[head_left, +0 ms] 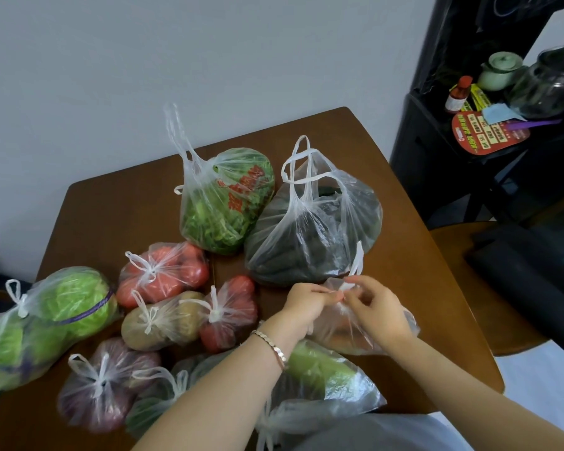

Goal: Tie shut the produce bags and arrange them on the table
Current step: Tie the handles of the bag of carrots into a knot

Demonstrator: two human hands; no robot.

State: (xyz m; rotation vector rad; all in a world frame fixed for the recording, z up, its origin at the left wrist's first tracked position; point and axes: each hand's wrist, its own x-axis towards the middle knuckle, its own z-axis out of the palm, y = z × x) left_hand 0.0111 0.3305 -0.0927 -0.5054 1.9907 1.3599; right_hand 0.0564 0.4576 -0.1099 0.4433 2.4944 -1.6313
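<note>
Pale wall is backing a brown wooden surface point(111, 206) that is carrying a crowd of clear produce bags, with a black shelf unit point(437, 151) standing off to the right. At the left edge a knotted cabbage bag point(46, 320) is lying on its side. Toward the back, a bag of dark green vegetables point(306, 242) and a leafy greens bag point(222, 203) are sitting side by side, handles loose and upright. Between them and the cabbage, a tomato bag point(163, 271) and a potato bag point(160, 320) are resting, knotted. Near the right front edge, the small clear bag point(355, 333) is getting tied: the left hand point(302, 304) and the right hand point(375, 307) are both pinching its handles, fingers curled, just above it. I cannot make out its contents.
</note>
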